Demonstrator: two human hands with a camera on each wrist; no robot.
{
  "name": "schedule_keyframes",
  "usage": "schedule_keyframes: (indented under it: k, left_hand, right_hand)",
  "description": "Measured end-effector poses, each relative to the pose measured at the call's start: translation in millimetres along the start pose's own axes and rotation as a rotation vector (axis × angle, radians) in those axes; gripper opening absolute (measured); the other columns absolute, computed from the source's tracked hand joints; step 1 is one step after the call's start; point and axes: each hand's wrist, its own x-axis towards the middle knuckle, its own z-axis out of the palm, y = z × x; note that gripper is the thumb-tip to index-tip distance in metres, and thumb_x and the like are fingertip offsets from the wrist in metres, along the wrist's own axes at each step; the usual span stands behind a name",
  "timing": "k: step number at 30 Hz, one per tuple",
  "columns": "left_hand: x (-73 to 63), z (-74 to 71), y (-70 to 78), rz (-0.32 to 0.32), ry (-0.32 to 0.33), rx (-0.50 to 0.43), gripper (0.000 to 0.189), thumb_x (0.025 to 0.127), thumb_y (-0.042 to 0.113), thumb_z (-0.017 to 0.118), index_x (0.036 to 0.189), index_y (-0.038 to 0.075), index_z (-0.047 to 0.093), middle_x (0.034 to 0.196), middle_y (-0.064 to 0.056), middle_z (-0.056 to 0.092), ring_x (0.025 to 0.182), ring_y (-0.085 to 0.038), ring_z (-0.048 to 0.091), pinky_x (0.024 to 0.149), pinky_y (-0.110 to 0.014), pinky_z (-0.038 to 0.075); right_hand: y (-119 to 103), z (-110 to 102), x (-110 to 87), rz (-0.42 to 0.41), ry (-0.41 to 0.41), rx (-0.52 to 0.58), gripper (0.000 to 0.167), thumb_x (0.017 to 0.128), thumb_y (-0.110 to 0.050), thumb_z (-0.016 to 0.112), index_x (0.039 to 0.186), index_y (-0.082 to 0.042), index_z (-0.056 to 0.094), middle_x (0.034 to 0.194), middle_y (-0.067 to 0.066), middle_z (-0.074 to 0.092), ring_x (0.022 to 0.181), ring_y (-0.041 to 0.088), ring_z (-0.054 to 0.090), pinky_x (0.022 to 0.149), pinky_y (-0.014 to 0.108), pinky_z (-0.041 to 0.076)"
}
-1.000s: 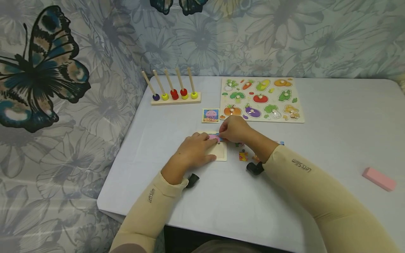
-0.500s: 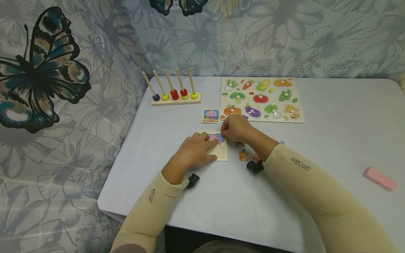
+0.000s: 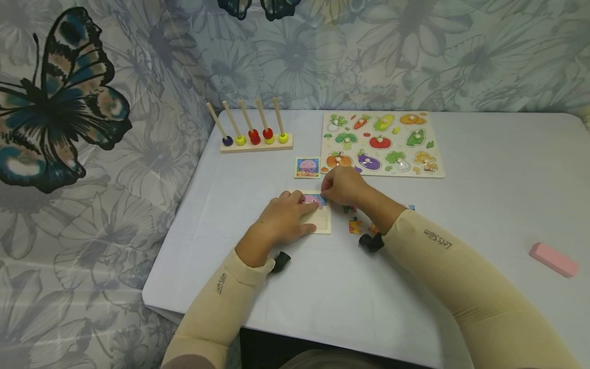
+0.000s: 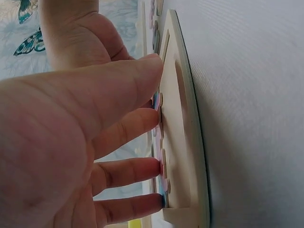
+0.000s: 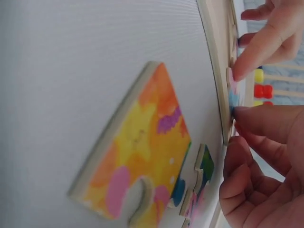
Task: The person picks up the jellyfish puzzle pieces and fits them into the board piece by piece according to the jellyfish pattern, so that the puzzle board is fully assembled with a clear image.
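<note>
A small wooden puzzle tray (image 3: 322, 223) lies on the table, with pink and blue pieces along its far side. My left hand (image 3: 284, 218) rests over its left part; in the left wrist view, straight fingertips (image 4: 151, 167) press on the pieces while the thumb (image 4: 142, 76) extends over the tray. At the tray's far right corner, my right hand (image 3: 343, 186) has its fingers bent together. In the right wrist view, its fingertips (image 5: 243, 114) hold the edge of a pink-and-blue puzzle piece (image 5: 233, 92). Part of that piece is hidden behind the fingers.
Loose puzzle pieces, including an orange-yellow one (image 3: 355, 226), lie right of the tray. Behind are a finished-looking picture tile (image 3: 307, 167), a vegetable board (image 3: 401, 171) and a peg stand (image 3: 255, 148) with coloured beads. A pink block (image 3: 554, 259) sits far right.
My right hand has shifted slightly right, and the blue corner of the piece now shows more fully at the tray's far right. My left hand has stayed in place.
</note>
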Motion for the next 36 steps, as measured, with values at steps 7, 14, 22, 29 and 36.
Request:
schedule_keyframes:
  k: [7,14,22,29,36]
  left_hand:
    - [0.0,1.5,-1.9,-0.006,-0.001,-0.024,0.060,0.097,0.055,0.063,0.152,0.036,0.049,0.145,-0.003,0.049,0.132,-0.024,0.044,0.106,-0.047,0.044]
    - [0.4,1.7,-1.7,-0.007,-0.001,-0.020,0.061,0.097,0.055,0.063,0.152,0.034,0.049,0.144,-0.002,0.049,0.131,-0.023,0.045,0.106,-0.046,0.044]
    - [2.4,1.5,-3.4,0.005,0.005,-0.047,0.063,0.096,0.053,0.065,0.153,0.033,0.049,0.145,-0.001,0.049,0.131,-0.023,0.044,0.108,-0.047,0.043]
    - [3.4,1.7,-11.2,0.018,0.020,-0.104,0.064,0.096,0.050,0.066,0.153,0.026,0.047,0.148,0.000,0.048,0.136,-0.023,0.043,0.114,-0.047,0.038]
    - [-1.7,-3.7,-24.4,-0.007,0.058,-0.154,0.064,0.093,0.049,0.070,0.150,0.025,0.051,0.147,-0.001,0.047,0.135,-0.024,0.041,0.114,-0.046,0.035]
  right_hand:
    - [-2.4,0.5,1.6,0.011,-0.007,-0.021,0.016,0.091,-0.025,0.076,0.079,-0.015,0.076,0.077,0.001,0.067,0.080,0.020,0.059,0.068,0.031,0.046]
    - [-3.0,1.4,1.9,0.032,-0.009,-0.028,0.016,0.091,-0.025,0.077,0.079,-0.015,0.076,0.076,0.001,0.068,0.080,0.020,0.058,0.067,0.031,0.046]
    - [18.6,-24.2,-18.5,0.027,-0.047,-0.062,0.014,0.097,-0.021,0.070,0.107,-0.013,0.075,0.102,0.007,0.067,0.091,0.025,0.059,0.076,0.036,0.052]
    - [42.4,-34.2,-40.3,0.030,-0.151,-0.102,0.029,0.088,-0.026,0.081,0.113,-0.016,0.073,0.109,0.007,0.066,0.096,0.026,0.058,0.084,0.041,0.052]
    - [49.0,-23.7,-45.3,-0.002,-0.111,-0.117,0.022,0.086,-0.022,0.082,0.105,-0.015,0.074,0.105,0.007,0.065,0.102,0.028,0.052,0.088,0.043,0.047]
